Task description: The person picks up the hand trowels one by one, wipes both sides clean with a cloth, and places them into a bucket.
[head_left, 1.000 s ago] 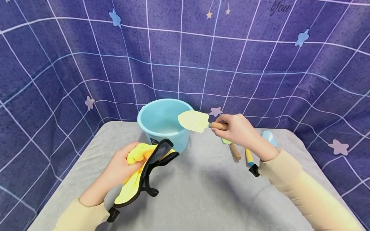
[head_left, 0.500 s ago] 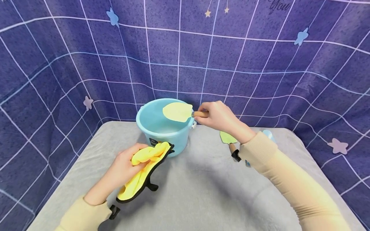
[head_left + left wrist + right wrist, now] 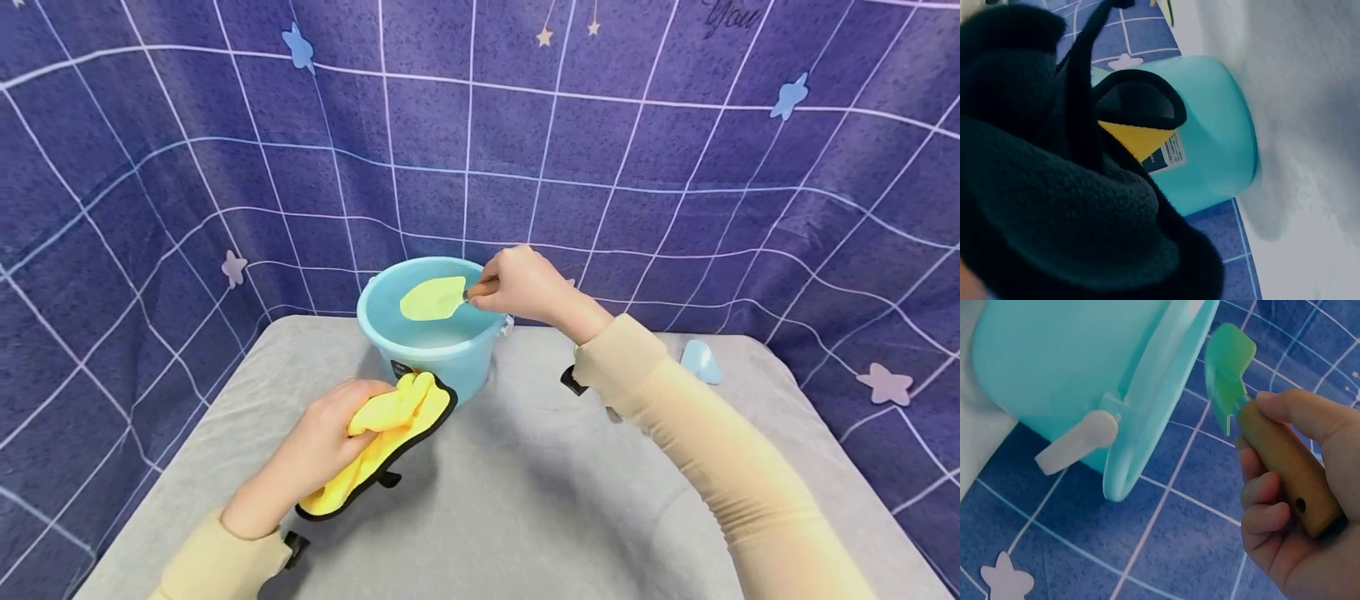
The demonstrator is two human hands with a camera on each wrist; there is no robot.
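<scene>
My right hand (image 3: 525,279) grips the wooden handle (image 3: 1291,465) of a small garden trowel. Its pale green blade (image 3: 433,298) points left over the mouth of a light blue bucket (image 3: 468,367). In the right wrist view, thumb and fingers wrap the handle, and the blade (image 3: 1229,362) stands just beyond the bucket's rim. My left hand (image 3: 322,433) holds a bunched towel (image 3: 408,417), yellow on one side, dark grey on the other, edged in black. The towel overlaps the bucket's front label in the head view and fills much of the left wrist view.
A light blue tool head (image 3: 701,362) lies at the right on the grey cloth surface (image 3: 510,500). My right sleeve covers other tools beside it. A blue grid-patterned curtain (image 3: 600,150) hangs behind and at both sides. A white handle joint (image 3: 1079,440) sticks out from the bucket's side.
My right hand has moved left with the trowel, bringing its blade from the bucket's right rim to over the opening. The towel in my left hand has turned, showing more yellow.
</scene>
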